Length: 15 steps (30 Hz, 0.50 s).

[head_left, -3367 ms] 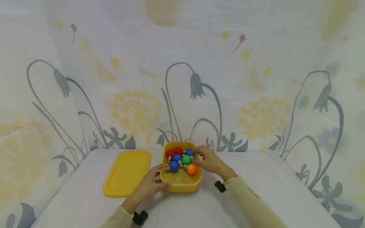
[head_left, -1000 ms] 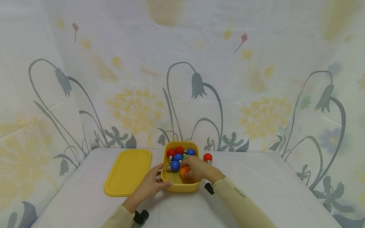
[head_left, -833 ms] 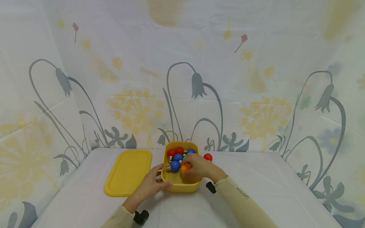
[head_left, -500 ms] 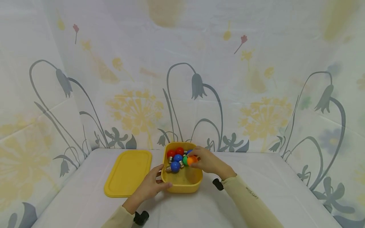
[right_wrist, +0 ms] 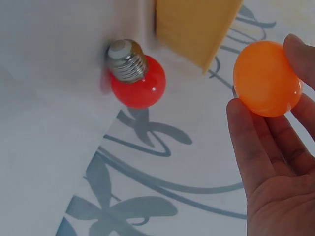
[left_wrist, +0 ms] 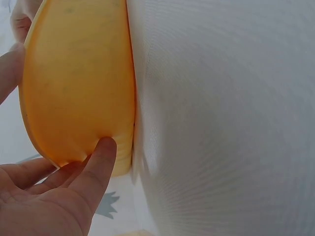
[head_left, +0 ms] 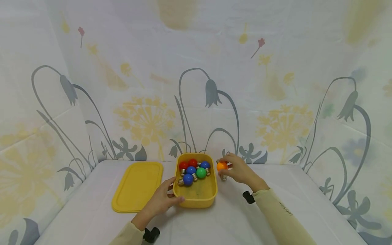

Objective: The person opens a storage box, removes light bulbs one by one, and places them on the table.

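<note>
The biggest thing was the flowery cloth (head_left: 196,112) behind and at the sides, white with grey and yellow flowers. In front of it was the table (head_left: 190,228), with a white cover. My arms reached over it in pale tan sleeves (head_left: 281,217), and the right one had little dark letters.

The yellow box (head_left: 196,203) sat on the table in front of me with its top open. The yellow lid (head_left: 137,187) lay flat to the left, near the box but apart from it.

My left hand (head_left: 160,198) gripped the box at its near left corner, thumb on the near side and fingers on the left side. My right hand (head_left: 240,170) was just past the right rim, and its thumb and fingers pinched the orange bulb (head_left: 221,166) outside the box. Each wrist had a black band (head_left: 248,197).

I could see six bulbs in the box. Two red bulbs (head_left: 193,163) were at the far left. Three blue bulbs (head_left: 188,179) lay at the far right, in the middle and nearer me. The green bulb (head_left: 201,173) was right of the middle blue one. One loose red bulb (right_wrist: 146,88) lay on the table, right of the box, partly hidden by my right hand. Smallest were the shiny metal ends (head_left: 180,182).
</note>
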Available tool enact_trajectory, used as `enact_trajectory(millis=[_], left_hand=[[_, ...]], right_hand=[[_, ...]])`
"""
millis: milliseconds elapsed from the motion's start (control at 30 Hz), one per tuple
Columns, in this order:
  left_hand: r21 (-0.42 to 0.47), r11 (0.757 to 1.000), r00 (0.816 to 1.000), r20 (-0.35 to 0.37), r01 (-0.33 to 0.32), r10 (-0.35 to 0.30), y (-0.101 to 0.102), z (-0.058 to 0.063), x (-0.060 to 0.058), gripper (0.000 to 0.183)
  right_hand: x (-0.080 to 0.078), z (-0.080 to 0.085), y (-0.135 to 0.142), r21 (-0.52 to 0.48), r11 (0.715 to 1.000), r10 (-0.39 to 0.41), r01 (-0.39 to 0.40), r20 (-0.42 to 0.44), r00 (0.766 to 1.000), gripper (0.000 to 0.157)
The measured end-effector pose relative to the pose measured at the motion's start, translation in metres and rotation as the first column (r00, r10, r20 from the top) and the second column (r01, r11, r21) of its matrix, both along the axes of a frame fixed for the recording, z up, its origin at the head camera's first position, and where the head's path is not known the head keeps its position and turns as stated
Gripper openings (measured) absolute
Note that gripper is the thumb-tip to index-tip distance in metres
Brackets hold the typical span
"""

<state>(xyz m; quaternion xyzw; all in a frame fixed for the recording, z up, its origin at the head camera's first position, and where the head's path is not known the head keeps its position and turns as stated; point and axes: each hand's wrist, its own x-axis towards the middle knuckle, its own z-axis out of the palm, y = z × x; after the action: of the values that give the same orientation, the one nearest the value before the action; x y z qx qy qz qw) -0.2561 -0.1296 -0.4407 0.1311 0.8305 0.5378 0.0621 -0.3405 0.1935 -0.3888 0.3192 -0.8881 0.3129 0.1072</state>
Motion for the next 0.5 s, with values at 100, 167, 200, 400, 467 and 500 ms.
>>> enact_trajectory(millis=[100, 167, 200, 400, 467, 500], left_hand=[[0.000, 1.000, 1.000, -0.005, 0.004, -0.004, 0.000, -0.001, 0.000, 0.094], [-0.003, 1.000, 1.000, -0.006, 0.006, -0.006, 0.000, -0.001, 0.000, 0.094], [-0.005, 1.000, 1.000, -0.007, 0.007, -0.007, 0.000, -0.001, 0.000, 0.094], [0.001, 1.000, 1.000, -0.003, 0.010, -0.010, 0.000, 0.000, 0.001, 0.093], [0.005, 1.000, 1.000, 0.001, 0.008, -0.008, 0.000, 0.001, 0.001, 0.093], [0.004, 1.000, 1.000, 0.002, 0.007, -0.007, 0.000, 0.001, 0.001, 0.093]], right_hand=[[-0.004, -0.007, 0.010, -0.029, 0.999, -0.014, 0.014, -0.007, 1.000, 0.032], [-0.005, -0.010, 0.016, -0.045, 0.999, -0.024, 0.023, -0.004, 1.000, 0.031], [-0.005, -0.011, 0.018, -0.051, 0.998, -0.030, 0.030, 0.004, 1.000, 0.031], [-0.011, -0.020, 0.027, -0.061, 0.996, -0.066, 0.067, 0.023, 0.998, 0.032], [-0.013, -0.023, 0.028, -0.066, 0.996, -0.065, 0.066, 0.016, 0.998, 0.031], [-0.013, -0.024, 0.029, -0.070, 0.995, -0.065, 0.066, 0.016, 0.998, 0.030]])
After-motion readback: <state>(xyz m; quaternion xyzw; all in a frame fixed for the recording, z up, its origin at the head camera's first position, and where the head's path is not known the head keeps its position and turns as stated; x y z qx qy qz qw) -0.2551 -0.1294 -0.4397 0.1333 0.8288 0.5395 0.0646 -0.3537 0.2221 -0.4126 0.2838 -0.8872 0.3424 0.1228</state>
